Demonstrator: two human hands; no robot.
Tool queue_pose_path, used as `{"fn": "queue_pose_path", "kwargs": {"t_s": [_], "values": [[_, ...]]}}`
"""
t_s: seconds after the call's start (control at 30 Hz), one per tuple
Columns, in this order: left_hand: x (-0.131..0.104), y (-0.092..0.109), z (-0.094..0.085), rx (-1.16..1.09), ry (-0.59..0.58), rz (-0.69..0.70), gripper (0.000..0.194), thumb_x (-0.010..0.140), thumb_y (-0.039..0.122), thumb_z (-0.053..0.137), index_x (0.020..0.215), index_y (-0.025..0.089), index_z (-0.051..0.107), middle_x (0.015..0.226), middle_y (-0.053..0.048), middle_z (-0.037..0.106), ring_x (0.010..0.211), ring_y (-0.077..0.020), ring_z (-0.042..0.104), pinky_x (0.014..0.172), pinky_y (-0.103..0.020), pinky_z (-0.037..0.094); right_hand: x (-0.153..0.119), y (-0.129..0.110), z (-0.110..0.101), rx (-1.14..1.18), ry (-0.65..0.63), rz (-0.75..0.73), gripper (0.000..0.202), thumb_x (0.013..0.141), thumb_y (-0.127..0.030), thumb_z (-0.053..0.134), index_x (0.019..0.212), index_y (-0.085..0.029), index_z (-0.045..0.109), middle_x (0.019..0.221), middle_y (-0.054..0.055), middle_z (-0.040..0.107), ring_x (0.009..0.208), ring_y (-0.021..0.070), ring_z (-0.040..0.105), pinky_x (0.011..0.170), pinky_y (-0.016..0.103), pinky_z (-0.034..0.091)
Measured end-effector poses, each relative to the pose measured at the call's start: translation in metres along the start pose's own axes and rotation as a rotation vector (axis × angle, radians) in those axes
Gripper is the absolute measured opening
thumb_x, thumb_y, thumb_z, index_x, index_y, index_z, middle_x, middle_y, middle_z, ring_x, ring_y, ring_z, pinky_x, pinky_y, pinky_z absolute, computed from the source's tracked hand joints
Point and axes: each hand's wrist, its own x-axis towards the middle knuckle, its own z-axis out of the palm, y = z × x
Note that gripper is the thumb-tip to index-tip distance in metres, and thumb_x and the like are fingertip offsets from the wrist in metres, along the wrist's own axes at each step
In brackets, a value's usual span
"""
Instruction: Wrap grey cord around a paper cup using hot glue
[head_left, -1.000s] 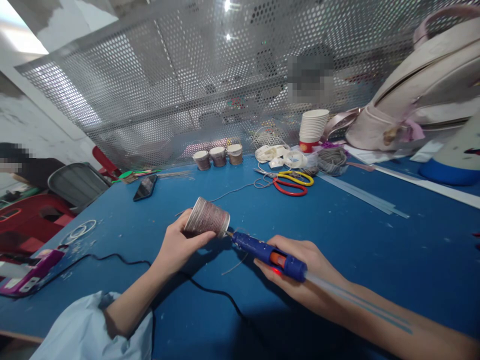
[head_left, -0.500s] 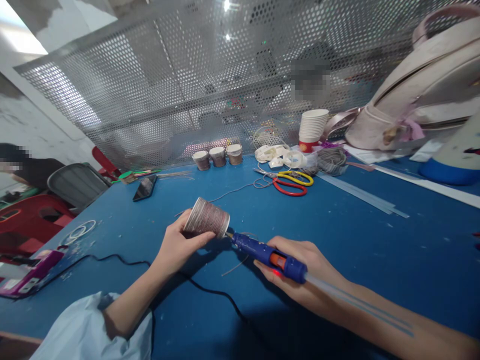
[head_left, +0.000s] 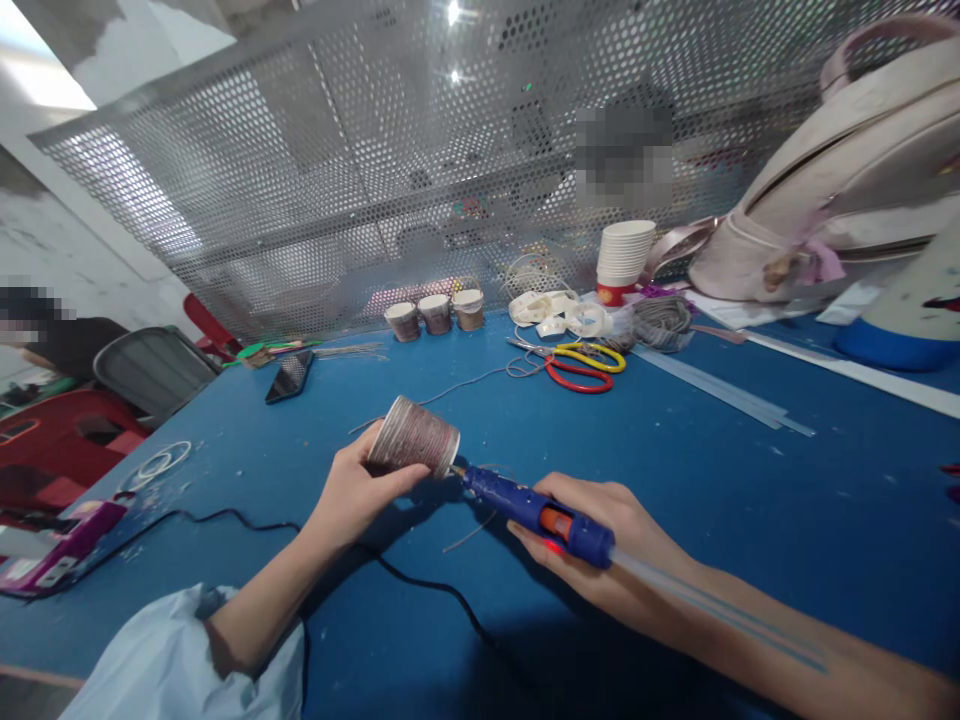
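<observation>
My left hand [head_left: 367, 490] grips a paper cup [head_left: 415, 438] wound with greyish-brown cord, tilted on its side above the blue table. In my right hand [head_left: 600, 530] is a blue glue gun [head_left: 517, 500], its nozzle touching or very near the cup's right rim. A clear glue stick [head_left: 697, 590] sticks out of the back of the gun, and a red light glows by my fingers. Beneath the gun lies a short piece of cord [head_left: 469, 532]. My right fingers are partly hidden behind the gun.
Behind the cup stand several small cord-wrapped cups [head_left: 435, 315]. Scissors [head_left: 581, 367], grey yarn [head_left: 660, 322], stacked paper cups [head_left: 625, 258] and glue sticks [head_left: 712, 385] lie to the right. A phone [head_left: 289, 377] is at the left. A black cable [head_left: 420, 582] crosses the table; a backpack [head_left: 832, 190] stands far right.
</observation>
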Motion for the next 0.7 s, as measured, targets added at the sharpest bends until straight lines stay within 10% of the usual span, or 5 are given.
{"fn": "queue_pose_path", "kwargs": {"t_s": [0.7], "values": [[-0.0003,-0.0032,-0.0025,-0.028,-0.034,0.019,0.029,0.065,0.032,0.074,0.085,0.013,0.066,0.066,0.001,0.064,0.059,-0.0133,0.057,0.059,-0.023,0.046,0.0032,-0.007,-0.0075,-0.002,0.062,0.027,0.016,0.082,-0.027,0.057,0.067,-0.02,0.054,0.058,-0.003,0.057,0.048,0.0094,0.051,0.049,0.021,0.038]]}}
